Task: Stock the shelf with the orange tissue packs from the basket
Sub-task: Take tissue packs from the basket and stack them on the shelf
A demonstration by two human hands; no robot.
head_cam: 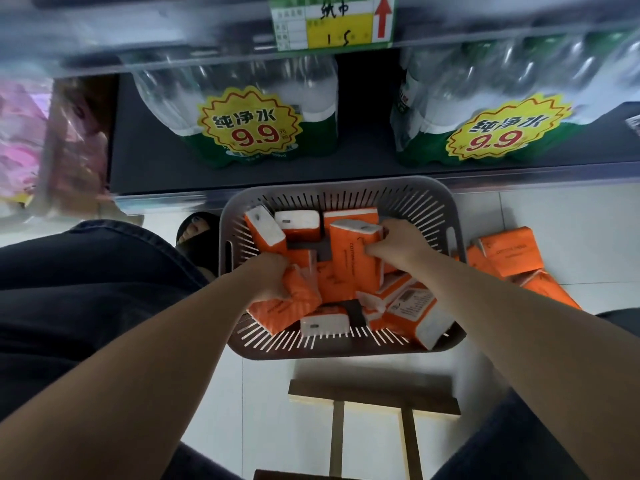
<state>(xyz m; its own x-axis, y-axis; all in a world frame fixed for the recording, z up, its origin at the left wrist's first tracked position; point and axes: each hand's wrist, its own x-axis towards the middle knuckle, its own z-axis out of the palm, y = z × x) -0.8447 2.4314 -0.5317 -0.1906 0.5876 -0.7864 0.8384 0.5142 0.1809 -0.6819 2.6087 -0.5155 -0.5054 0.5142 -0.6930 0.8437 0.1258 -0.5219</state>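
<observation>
A grey slotted basket (346, 194) sits on the floor below the shelf and holds several orange tissue packs. My left hand (275, 277) grips an orange pack (287, 306) at the basket's front left. My right hand (398, 242) grips an upright orange pack (349, 251) in the middle of the basket. More orange packs (509, 254) lie on the floor to the right of the basket.
The dark bottom shelf (156, 161) carries two shrink-wrapped packs of water bottles (242, 109) with yellow 9.9 tags. Pink packages (20, 133) stand at far left. My sandalled foot (195, 233) is left of the basket. A wooden stool (374, 396) stands below the basket.
</observation>
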